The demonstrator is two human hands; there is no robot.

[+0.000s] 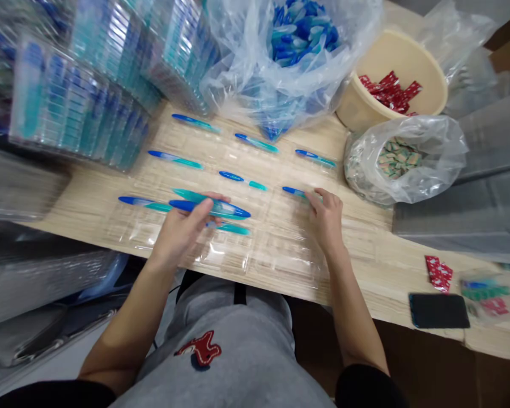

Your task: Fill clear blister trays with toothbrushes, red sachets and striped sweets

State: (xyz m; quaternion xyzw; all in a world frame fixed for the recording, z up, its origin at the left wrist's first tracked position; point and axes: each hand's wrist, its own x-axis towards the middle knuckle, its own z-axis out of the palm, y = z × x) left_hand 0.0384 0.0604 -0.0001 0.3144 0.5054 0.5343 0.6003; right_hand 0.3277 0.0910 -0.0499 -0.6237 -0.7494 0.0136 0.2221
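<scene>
Several blue-and-teal pens (212, 209) are held in my left hand (181, 226), thumb on top, above the front of the table. My right hand (327, 218) has its fingertips closed on the teal end of another pen (292, 191); its blue end points left. Beneath both hands lie clear plastic trays (276, 249) with moulded hollows. Single pens rest in rows on them, among them a pen (255, 143) at the back middle and a pen (131, 200) at front left. A pen (233, 229) lies partly hidden below my left hand.
At the back stands a clear bag (242, 73) of blue pieces. A cream tub (433, 73) of red packets and a bag (442, 141) of small green-beige pieces are at right. Stacked packs (80, 107) of pens fill the left. A black phone (439, 310) lies front right.
</scene>
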